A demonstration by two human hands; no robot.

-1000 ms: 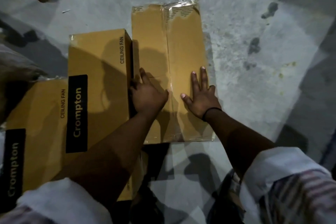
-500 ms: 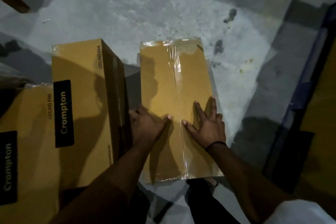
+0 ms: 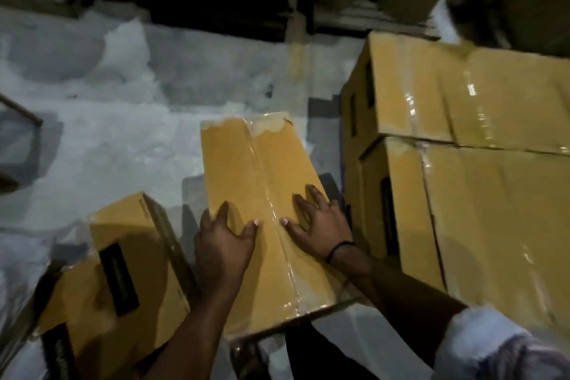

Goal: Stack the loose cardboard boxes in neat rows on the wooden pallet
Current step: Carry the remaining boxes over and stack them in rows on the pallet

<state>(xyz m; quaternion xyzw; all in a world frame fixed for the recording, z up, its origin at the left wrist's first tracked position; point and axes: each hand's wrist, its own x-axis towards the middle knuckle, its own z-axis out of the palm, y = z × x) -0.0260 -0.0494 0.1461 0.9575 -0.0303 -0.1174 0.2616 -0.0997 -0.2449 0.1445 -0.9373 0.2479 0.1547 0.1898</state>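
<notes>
Cardboard box (image 3: 256,182): left hand (image 3: 222,245) on left edge, right hand (image 3: 322,225) right edge.

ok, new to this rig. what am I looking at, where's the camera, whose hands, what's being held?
No machine here: a person wears one camera on the head, looking down at their own arms. The left hand and right hand press on top of a taped cardboard box, fingers spread, above a concrete floor. To the left lie loose boxes with black labels. To the right is a stack of boxes.
</notes>
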